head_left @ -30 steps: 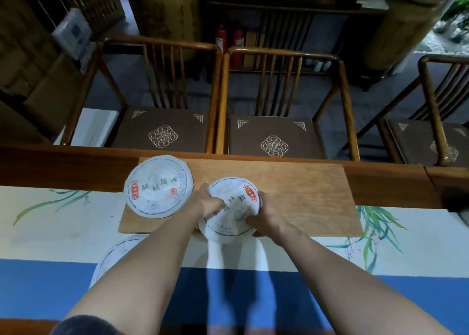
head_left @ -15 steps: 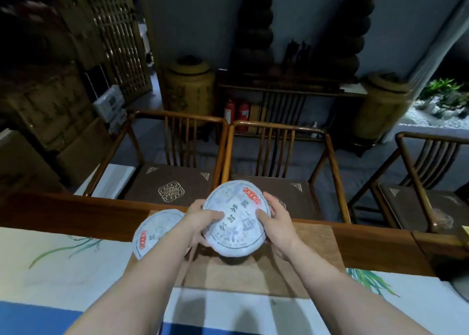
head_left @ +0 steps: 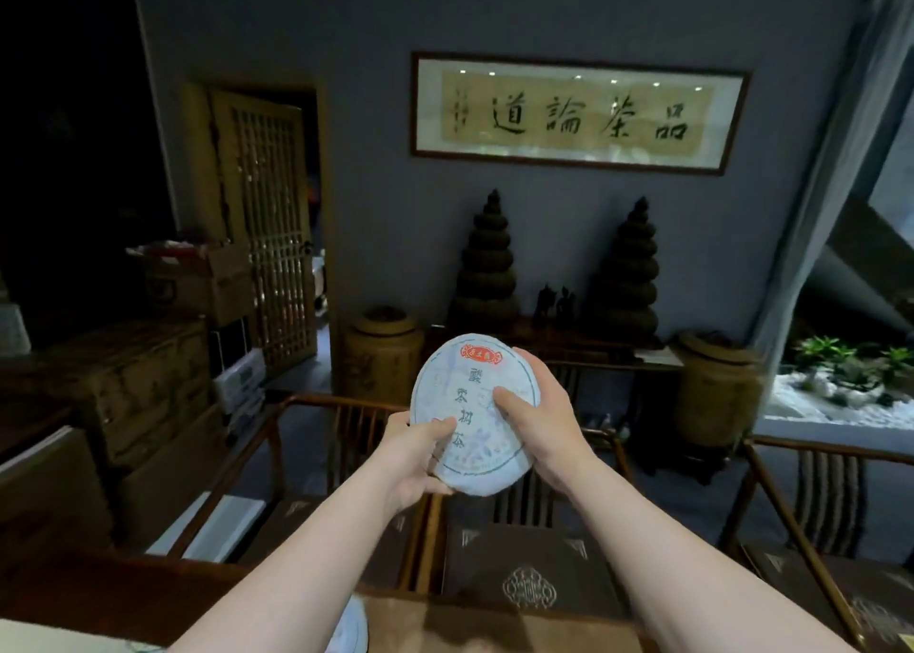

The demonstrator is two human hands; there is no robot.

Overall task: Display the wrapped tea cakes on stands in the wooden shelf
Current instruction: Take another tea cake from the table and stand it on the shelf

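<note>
Both hands hold one wrapped tea cake (head_left: 475, 415) up in the air, face toward the camera, well above the bench (head_left: 123, 598); the left hand (head_left: 420, 459) grips its lower left edge, thumb curled over the printed face and fingers hidden behind; the right hand (head_left: 539, 422) grips the right edge, thumb pressed on the face, fingers wrapped round the rim. A second wrapped tea cake (head_left: 353, 628) shows only as a sliver by the left forearm at the bench's edge. Compared with half a second ago the held cake has been raised higher and tipped more upright; the view has swung up, so the framed calligraphy (head_left: 576, 111) on the wall now shows above the chairs (head_left: 524, 568).
</note>
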